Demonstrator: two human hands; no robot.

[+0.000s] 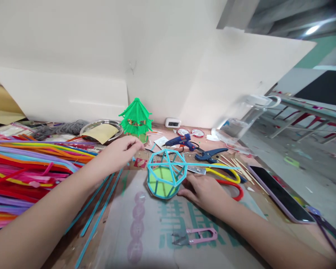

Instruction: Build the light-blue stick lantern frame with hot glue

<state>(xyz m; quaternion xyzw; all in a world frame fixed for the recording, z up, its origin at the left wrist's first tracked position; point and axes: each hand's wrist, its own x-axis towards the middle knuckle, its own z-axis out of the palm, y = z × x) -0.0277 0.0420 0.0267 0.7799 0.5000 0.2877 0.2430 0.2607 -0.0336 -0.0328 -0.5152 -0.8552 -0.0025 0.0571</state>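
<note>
Standing on the printed sheet (114,231), the blue frame (170,163) has a ring of struts at its top edge and a green base (168,175) showing through. One long strip (212,165) crosses its top and runs out well past the right side – that overhang looks like untrimmed length. The right hand (207,190) is at the frame's lower right wall, thumb and fingertips against it, probably to steady something so light; whether they pinch a strut or only rest there, I cannot tell.

The left hand (123,149) hangs beyond the frame on the left, holding none of it. Its fingers are bunched, thumb near forefinger, and I cannot tell if anything is between them.

Nearer the person, the pink snips (203,236) lie on the sheet, handles to the right, seemingly for easy reach by that hand. Behind the frame lie the glue gun (179,140) and pliers (212,153); the scissors (232,172) lie partly under the overhang. Loose blue strips (96,206) lie below the left forearm, beside the coloured pile (30,168) – likely kept close as stock. Farther back stands a green tree (136,121); a phone (282,194) lies at the far right.
</note>
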